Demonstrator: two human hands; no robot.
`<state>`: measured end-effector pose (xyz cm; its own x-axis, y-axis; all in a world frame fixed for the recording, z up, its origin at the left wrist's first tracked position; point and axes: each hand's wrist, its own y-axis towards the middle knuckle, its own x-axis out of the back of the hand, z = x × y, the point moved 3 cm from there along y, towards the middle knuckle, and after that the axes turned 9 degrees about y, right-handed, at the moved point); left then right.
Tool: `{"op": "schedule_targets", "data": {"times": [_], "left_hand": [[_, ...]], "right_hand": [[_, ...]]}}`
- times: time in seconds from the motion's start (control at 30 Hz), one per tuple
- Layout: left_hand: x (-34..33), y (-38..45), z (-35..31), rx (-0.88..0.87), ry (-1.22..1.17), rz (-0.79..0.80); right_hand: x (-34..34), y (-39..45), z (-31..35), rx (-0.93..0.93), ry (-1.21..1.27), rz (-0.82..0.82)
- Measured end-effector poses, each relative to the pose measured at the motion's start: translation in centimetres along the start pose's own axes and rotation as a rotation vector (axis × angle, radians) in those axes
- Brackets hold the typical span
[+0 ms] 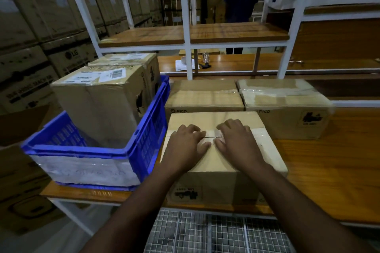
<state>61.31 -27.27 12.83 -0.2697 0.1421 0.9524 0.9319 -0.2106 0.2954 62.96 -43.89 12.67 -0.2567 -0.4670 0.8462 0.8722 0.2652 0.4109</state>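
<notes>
It's a warehouse packing station: stacked brown printed appliance cartons (30, 26) wall the 9-to-11 o'clock side, a white steel rack with wooden shelves (184, 6) stands at 12, a blue slatted plastic crate (150, 129) holds barcode-labelled parcels (98, 96) at 9, and a tape-sealed brown cardboard box (213, 178) sits at 6.

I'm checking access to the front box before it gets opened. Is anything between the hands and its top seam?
Nothing visible. The left hand and right hand rest on top of the front box, fingers at its middle seam, and nothing else lies on the lid.
</notes>
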Motion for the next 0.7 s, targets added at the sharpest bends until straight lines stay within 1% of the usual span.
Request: {"op": "schedule_targets", "data": {"times": [0.07, 0.13, 0.23, 0.33, 0.4, 0.5, 0.6, 0.7], "left_hand": [[-0.4, 0.6, 0.0, -0.019, 0.018, 0.015], [-0.6, 0.9, 0.2, -0.012, 0.021, 0.001], [-1.0, 1.3, 0.6, 0.011, 0.019, -0.038], [-1.8, 1.8, 1.4, 0.101, 0.009, 0.052], [-2.3, 1.9, 2.5, 0.175, 0.04, 0.102], [-2.6, 1.8, 4.4, 0.265, 0.023, 0.095], [-2.7, 1.7, 5.0, 0.299, 0.005, 0.101], [-2.6, 1.9, 4.8, 0.3, -0.013, 0.104]], "right_hand": [[-0.1, 0.0, -0.3, 0.001, 0.035, 0.05], [-0.1, 0.3, -0.5, -0.001, 0.014, 0.082], [0.1, 1.1, -0.4, -0.009, 0.039, 0.081], [0.0, 1.2, -1.2, -0.083, 0.108, 0.034], [-0.2, 1.1, -2.1, -0.176, 0.071, 0.058], [-0.2, 1.3, -3.3, -0.266, -0.044, 0.092], [0.2, 1.7, -3.5, -0.282, -0.078, 0.078], [1.0, 2.7, -3.5, -0.287, -0.054, 0.072]]}}
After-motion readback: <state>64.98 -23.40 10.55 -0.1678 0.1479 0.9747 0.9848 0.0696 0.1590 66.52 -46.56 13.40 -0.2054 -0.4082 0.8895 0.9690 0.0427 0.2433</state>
